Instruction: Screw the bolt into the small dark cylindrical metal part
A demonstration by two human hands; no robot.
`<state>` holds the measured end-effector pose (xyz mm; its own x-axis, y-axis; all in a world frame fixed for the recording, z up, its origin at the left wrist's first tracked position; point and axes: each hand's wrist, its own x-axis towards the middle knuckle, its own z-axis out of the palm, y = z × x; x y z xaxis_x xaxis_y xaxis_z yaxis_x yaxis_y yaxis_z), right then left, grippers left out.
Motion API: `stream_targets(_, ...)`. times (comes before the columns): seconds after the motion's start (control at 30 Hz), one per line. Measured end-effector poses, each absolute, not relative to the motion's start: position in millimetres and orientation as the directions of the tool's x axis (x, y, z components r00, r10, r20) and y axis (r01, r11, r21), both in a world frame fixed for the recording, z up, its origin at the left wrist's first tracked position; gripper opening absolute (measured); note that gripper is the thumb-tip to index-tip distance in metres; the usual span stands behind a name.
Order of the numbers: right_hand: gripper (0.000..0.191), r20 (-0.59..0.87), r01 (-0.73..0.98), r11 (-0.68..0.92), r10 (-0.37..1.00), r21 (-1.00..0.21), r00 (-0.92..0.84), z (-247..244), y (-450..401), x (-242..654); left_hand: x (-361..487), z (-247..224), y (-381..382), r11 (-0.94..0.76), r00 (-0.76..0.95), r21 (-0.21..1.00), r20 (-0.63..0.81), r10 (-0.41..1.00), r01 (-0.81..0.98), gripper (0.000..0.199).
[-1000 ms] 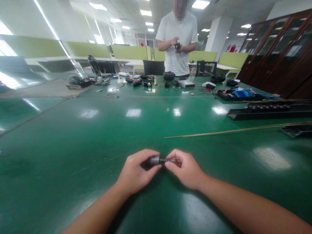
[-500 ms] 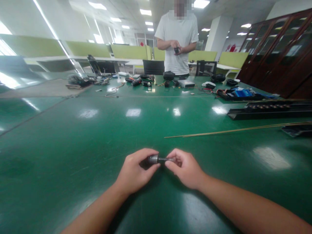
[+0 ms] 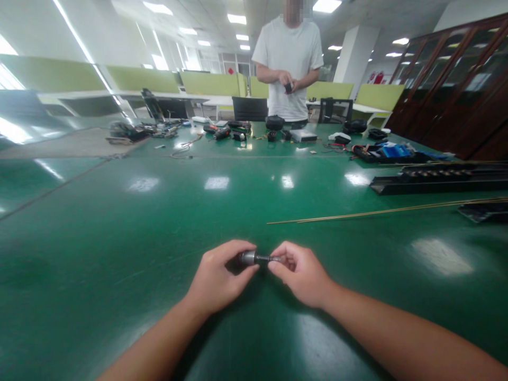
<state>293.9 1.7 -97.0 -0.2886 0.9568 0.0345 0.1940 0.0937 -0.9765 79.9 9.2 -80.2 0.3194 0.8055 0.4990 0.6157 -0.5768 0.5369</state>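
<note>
My left hand (image 3: 219,275) is closed around a short silver-and-dark metal cylinder (image 3: 249,257), thumb on the near side and fingers over the far side. A thinner dark shaft (image 3: 262,259) sticks out of the cylinder toward the right. My right hand (image 3: 302,275) pinches the outer end of that shaft between thumb and fingertips. The pair lies roughly level, just above or on the green table (image 3: 190,211); which of the two I cannot tell. The cylinder's left end is hidden inside my left hand.
Thin brass-coloured rods (image 3: 341,217) lie beyond my right hand, with black metal channels (image 3: 428,185) farther right. Tools and devices, among them a cordless drill (image 3: 222,133), line the far edge. Across the table stands a person (image 3: 291,58) holding a small black object.
Both hands stay almost in place, still holding the cylinder and its shaft. Across the table, the person's hands have shifted slightly around the black object.
</note>
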Motion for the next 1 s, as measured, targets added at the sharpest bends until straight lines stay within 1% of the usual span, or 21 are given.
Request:
stream_targets(0.7, 0.015, 0.019, 0.149, 0.058, 0.968, -0.987, -0.252, -93.9, 3.9, 293.4, 74.0, -78.1, 13.9, -0.558, 0.271, 0.531, 0.523, 0.808, 0.638, 0.023)
stream_targets(0.83, 0.014, 0.018, 0.116, 0.048, 0.968, -0.992, -0.249, -93.4, 4.0, 293.5, 73.4, -76.2, 14.3, -0.551, 0.263, 0.529, 0.524, 0.810, 0.646, 0.022)
stream_targets(0.93, 0.015, 0.015, 0.063, 0.031, 0.972, -0.998, -0.235, -92.6, 3.9, 294.3, 71.4, -74.2, 15.9, -0.514, 0.229, 0.545, 0.507, 0.831, 0.662, 0.021)
stream_targets(1.0, 0.016, 0.012, 0.028, 0.019, 0.973, -0.999, -0.231, -92.4, 4.2, 295.0, 69.4, -73.8, 18.1, -0.456, 0.178, 0.575, 0.474, 0.863, 0.679, 0.022)
